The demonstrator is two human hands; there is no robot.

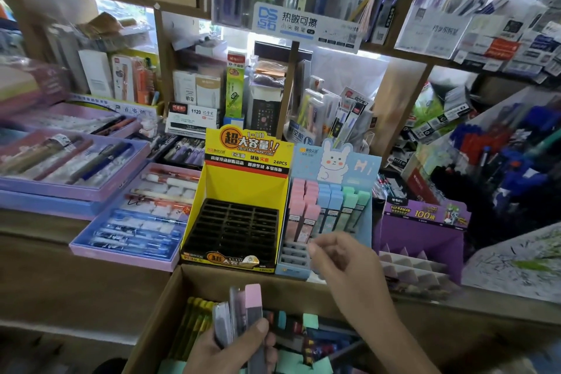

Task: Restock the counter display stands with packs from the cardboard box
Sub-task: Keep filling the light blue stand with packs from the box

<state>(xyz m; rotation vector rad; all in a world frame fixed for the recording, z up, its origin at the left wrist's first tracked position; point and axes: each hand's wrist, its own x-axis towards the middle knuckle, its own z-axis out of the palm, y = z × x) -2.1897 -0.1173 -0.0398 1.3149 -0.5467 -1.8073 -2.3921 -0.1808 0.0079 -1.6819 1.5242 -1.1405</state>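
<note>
3 display stands sit side by side on the counter: a yellow stand (243, 182), a light blue stand (361, 167) with a rabbit picture, and a purple stand (425, 222) on the right. The black tray (233, 231) inside the yellow stand shows only bare slots. In the light blue stand, the rear rows hold upright pink, blue and green packs (321, 206), and the front slots (293, 252) are bare.

The right hand (343, 264) hovers just in front of these front slots. Its fingers are curled, with the thumb close to the index finger, but I cannot tell if it pinches something.

The cardboard box (164, 304) is below the stands, against the counter edge. Above it, the left hand (233, 349) grasps a small bundle upright: some grey packs (223, 322) and 1 pink-topped pack (253, 304), with the thumb pressed across them. More packs lie in the box, yellow ones (194, 322) on the left and green ones (311, 320) further right.
</note>
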